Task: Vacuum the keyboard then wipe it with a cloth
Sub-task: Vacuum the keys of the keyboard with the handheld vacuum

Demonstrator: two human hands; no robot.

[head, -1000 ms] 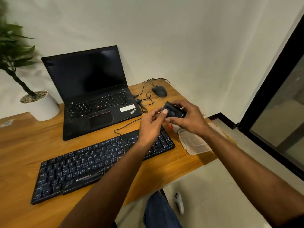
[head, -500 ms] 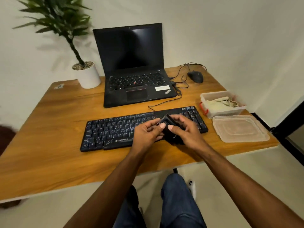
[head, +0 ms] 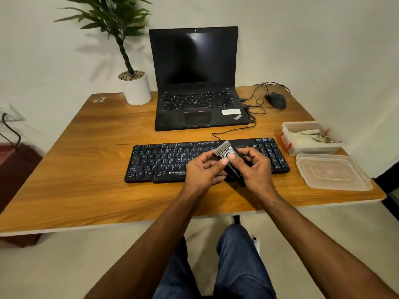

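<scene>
Currently the small black vacuum [head: 229, 161] is held in both hands above the near right part of the keyboard [head: 172, 160]. Its pale brush head points up and away from the person, toward the far side of the counter [head: 86, 169]. The right hand [head: 253, 167] grips the vacuum body from the right, fingers curled round it and the thumb pressed on its top face. The left hand [head: 205, 169] holds the vacuum from the left, fingers curled and the thumb tip touching the body just beside the right thumb.

The keyboard is black, lies flat near the front edge of the counter, and its cable runs back toward the laptop [head: 198, 87]. The laptop stands open behind the keyboard with a dark screen.

The cloth [head: 311, 135] lies crumpled in an open clear box [head: 289, 134] with a red clip, to the right of the keyboard. The box lid [head: 332, 171] lies flat on the counter just in front of the box.

A black mouse [head: 276, 100] sits at the far right of the counter, its cable looped beside the laptop. A potted plant [head: 135, 87] in a white pot stands left of the laptop, against the wall.

The person's legs in blue trousers show below the counter edge.
</scene>
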